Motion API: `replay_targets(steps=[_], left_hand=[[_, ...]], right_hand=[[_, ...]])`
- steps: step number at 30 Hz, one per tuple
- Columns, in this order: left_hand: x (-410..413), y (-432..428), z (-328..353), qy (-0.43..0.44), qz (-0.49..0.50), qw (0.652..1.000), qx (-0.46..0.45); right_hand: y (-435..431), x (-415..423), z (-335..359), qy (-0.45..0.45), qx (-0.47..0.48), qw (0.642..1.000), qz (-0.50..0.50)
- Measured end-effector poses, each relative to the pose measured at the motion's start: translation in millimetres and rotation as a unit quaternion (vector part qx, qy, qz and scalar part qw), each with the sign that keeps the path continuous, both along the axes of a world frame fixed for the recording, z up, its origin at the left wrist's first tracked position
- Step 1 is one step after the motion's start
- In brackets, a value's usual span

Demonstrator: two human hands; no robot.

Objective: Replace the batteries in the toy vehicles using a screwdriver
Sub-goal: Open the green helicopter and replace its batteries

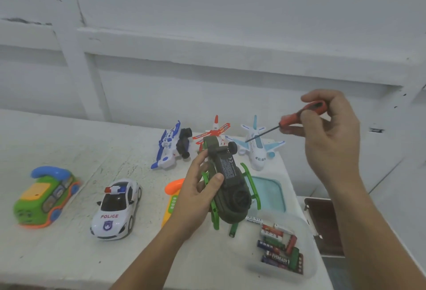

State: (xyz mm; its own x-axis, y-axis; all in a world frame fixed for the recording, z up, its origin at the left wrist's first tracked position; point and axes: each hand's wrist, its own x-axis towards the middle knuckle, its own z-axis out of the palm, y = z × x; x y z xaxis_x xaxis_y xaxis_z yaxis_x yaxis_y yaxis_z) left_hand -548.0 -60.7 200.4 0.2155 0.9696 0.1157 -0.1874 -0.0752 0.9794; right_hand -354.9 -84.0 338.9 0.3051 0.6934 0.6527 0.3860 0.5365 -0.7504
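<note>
Okay, left hand (194, 199) is clamped on the dark green toy helicopter (230, 181): thumb across the belly, fingers curled round the far side. The helicopter is turned underside up, its label with a CE mark facing the camera, and bright green skids stick out on both sides. It is held above the white table (69, 255), between an orange and yellow toy (173, 188) and a teal lid (269, 190). The right hand (332, 132) is raised higher and to the right, its fingers pinching the red handle of the screwdriver (302, 115). The black shaft slants down and left, and the tip appears in front of the light blue and white airliner (255, 153); it is not touching the green helicopter. At the back of the table a red and white helicopter (215, 131) sits just behind the held toy, and a blue and white plane (167, 149) lies tipped beside a dark wheeled piece. A police car (117, 206) stands front left, and a green toy phone car (46, 197) is further left. A clear plastic tub (309, 243) at front right holds a loose pile of batteries (280, 247), some labelled EVEREADY. A brown object (322, 220) sits off the table's right edge; I cannot tell what it is.
</note>
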Motion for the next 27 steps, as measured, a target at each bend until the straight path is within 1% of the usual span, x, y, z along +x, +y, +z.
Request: replay_targets(steps=[2,5,9,20,27], left_hand=[[-0.4,-0.5,-0.5,0.000,0.000,1.000,0.008],[-0.4,-1.4,0.3,0.006,0.008,1.000,0.007],[-1.5,-2.8,1.6,0.000,0.009,1.000,0.012],[3.5,-8.5,5.3,-0.006,0.017,0.999,0.033],[7.0,-11.4,7.3,-0.008,0.021,0.999,0.034]], right_hand=[[-3.8,-15.7,-4.0,-0.060,0.027,0.998,0.020],[-2.1,-25.4,-12.1,-0.133,0.039,0.990,0.015],[1.6,-25.2,-16.2,-0.113,0.043,0.993,0.015],[5.7,-20.5,-18.9,-0.141,0.075,0.987,0.002],[6.1,-16.8,-20.0,-0.133,0.077,0.988,-0.016]])
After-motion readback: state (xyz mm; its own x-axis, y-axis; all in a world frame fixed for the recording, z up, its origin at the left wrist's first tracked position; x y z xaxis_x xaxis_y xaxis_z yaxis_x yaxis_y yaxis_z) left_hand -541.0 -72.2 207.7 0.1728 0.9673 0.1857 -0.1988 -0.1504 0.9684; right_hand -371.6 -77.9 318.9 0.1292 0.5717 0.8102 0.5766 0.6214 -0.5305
